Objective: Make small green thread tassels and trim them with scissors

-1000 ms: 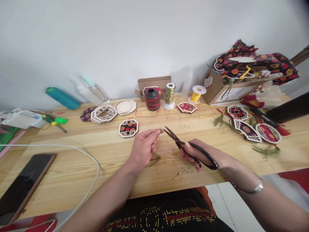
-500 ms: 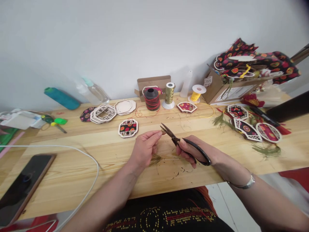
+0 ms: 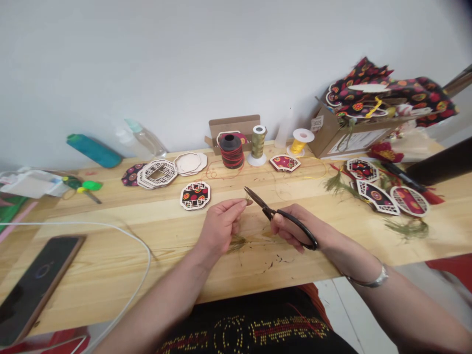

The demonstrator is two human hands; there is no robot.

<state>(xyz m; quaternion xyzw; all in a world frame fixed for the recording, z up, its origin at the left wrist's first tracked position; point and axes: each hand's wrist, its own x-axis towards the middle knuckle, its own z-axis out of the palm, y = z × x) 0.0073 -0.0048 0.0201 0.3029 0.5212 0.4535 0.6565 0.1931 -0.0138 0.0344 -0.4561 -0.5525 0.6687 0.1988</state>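
While left fingers (image 3: pixel 236 211) pinch greenish threads (image 3: pixel 248 199), right fingers (image 3: pixel 291 239) grip scissors (image 3: pixel 270 212); large cardboard box (image 3: pixel 325 136) holds patterned fabric (image 3: pixel 407 91).

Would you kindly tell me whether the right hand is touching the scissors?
Touching: the head view shows the right hand wrapped around the black handles of the scissors.

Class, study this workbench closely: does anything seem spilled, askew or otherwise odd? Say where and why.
Small dark clippings lie scattered on the pale wooden table, near the black-handled metal scissors, like uncollected litter. Dark, colourfully patterned fabric bulges over the brown cardboard box at the right, which looks overfilled. Nothing appears clearly damaged.
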